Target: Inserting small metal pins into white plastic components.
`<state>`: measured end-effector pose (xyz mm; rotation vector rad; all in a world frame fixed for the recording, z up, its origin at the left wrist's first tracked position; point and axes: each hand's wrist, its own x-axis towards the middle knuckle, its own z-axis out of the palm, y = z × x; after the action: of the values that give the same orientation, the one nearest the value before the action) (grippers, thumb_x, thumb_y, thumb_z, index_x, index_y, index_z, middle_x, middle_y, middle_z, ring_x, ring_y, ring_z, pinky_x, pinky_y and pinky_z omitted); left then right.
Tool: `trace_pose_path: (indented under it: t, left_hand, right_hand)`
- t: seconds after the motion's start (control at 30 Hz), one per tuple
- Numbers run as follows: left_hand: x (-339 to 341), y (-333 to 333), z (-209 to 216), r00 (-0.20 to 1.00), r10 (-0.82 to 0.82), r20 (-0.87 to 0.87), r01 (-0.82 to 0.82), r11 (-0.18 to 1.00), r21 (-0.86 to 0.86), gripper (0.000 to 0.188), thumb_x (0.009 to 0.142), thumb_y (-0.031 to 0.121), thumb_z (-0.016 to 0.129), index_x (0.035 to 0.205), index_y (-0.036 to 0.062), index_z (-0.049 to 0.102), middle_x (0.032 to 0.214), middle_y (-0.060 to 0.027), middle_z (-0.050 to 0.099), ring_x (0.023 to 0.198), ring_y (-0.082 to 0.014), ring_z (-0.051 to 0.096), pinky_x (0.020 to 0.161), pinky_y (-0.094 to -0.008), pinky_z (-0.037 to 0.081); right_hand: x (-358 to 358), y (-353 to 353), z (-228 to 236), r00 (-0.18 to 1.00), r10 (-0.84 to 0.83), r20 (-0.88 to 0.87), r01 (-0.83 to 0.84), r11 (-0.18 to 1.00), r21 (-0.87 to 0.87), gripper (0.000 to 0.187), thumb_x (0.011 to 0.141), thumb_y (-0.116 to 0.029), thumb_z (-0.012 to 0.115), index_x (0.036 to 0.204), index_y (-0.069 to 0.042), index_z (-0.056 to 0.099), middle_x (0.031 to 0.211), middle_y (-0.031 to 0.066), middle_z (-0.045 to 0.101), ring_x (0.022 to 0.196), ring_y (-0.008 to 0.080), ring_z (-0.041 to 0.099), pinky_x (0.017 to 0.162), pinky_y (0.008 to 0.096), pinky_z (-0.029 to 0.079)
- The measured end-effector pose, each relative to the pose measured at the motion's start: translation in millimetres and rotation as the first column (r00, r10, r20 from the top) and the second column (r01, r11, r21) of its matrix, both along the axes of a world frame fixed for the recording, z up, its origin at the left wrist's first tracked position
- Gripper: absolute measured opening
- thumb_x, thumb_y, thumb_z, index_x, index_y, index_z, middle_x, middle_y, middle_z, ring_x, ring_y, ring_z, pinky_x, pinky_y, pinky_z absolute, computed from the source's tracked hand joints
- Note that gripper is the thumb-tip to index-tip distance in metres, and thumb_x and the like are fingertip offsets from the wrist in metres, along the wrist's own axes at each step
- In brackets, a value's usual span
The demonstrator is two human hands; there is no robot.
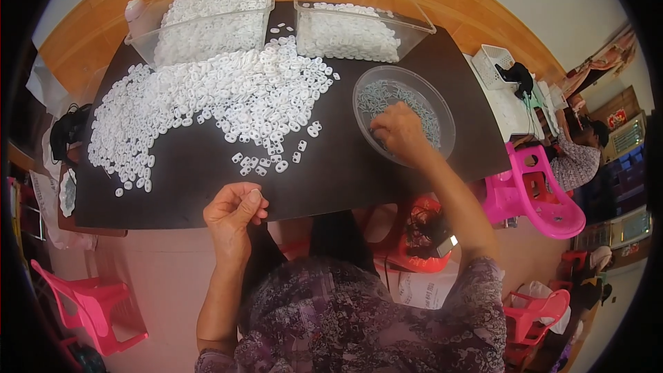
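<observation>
Just over the table's near edge, my left hand [236,213] is closed in a pinch, thumb against the fingers. A bit of white shows at the thumb tip, too small to tell whether it is a piece or the nail. My right hand [400,132] reaches into a round clear tub [447,128] of small grey screws [387,97]. Its fingers are bent together at the tub's left side, and what they grip is hidden. A wide heap of small white oval plastic pieces with two holes [228,90] spreads across the table, several lying loose nearest my left hand.
Two clear bins [273,24] [414,27] of white pieces stand at the back of the dark table [331,186]. A pink bottle [135,15] is at far left. Right are a white basket [492,65], a pink chair [535,186] and a seated person [579,155].
</observation>
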<state>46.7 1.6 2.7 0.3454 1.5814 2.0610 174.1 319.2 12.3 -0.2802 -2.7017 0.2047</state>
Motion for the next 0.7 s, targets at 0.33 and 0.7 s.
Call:
trace_pose_path:
  t: [0.33,0.7]
  left_hand:
    - [1.7,-0.6,-0.2,1.0,-0.003,-0.002,0.003,1.0,0.014,0.013,0.085,0.012,0.066,0.09,-0.0004,0.064,0.07,-0.0067,0.064,0.054,-0.0091,0.056,0.049,-0.0199,0.041]
    - [-1.0,-4.6,-5.3,1.0,0.001,-0.005,0.0,0.999,0.035,0.012,0.085,0.011,0.066,0.089,-0.0006,0.064,0.07,-0.0071,0.064,0.053,-0.0095,0.056,0.048,-0.0205,0.041]
  right_hand:
    - [-15.1,9.2,-1.7,0.992,0.093,0.091,-0.104,0.987,0.123,0.005,0.071,-0.006,0.065,0.075,-0.007,0.063,0.074,0.0116,0.058,0.079,0.0323,0.054,0.069,0.044,0.044]
    - [-15.7,13.3,7.5,0.987,-0.063,-0.149,0.073,0.996,0.059,0.008,0.072,-0.008,0.067,0.081,-0.008,0.068,0.075,0.0109,0.059,0.079,0.0319,0.054,0.072,0.0427,0.044]
